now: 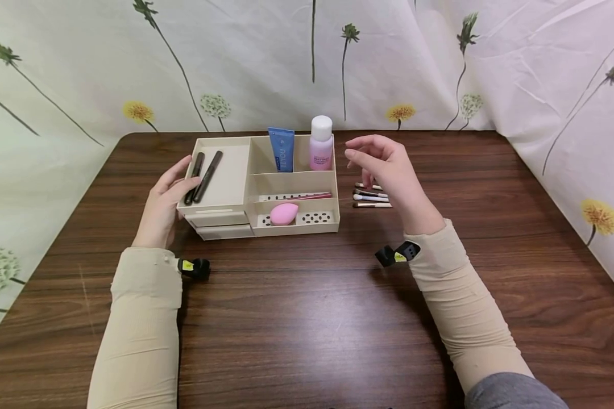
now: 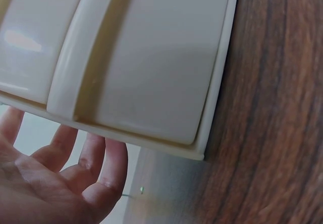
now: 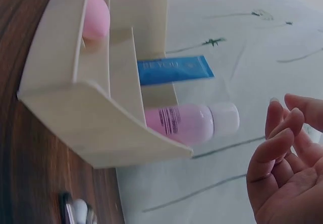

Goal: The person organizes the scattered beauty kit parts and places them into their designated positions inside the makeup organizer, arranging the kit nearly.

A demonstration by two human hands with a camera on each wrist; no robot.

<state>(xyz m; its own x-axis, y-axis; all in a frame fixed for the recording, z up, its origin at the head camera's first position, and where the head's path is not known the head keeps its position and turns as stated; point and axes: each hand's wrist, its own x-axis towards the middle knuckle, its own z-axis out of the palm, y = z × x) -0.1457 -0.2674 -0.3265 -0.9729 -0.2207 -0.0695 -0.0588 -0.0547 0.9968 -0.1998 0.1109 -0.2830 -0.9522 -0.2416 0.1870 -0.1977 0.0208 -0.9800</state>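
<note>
My left hand (image 1: 166,199) grips the left side of a cream makeup organizer (image 1: 225,190), its thumb over the top beside two dark pens (image 1: 208,176). In the left wrist view, the fingers (image 2: 115,168) lie against the organizer's side, near its drawer fronts (image 2: 156,57). My right hand (image 1: 384,167) is raised right of the organizer, fingers loosely bent and holding nothing. Closest to it in the organizer stands a pink bottle with a white cap (image 1: 321,145). Several makeup brushes (image 1: 370,197) lie on the table beneath this hand, partly hidden by it.
Inside the organizer a blue tube (image 1: 282,150) stands in the back compartment. A thin reddish stick (image 1: 312,196) lies in the middle one, and a pink makeup sponge (image 1: 283,214) in front. Behind the wooden table (image 1: 307,318) hangs a white flower-print cloth (image 1: 266,62).
</note>
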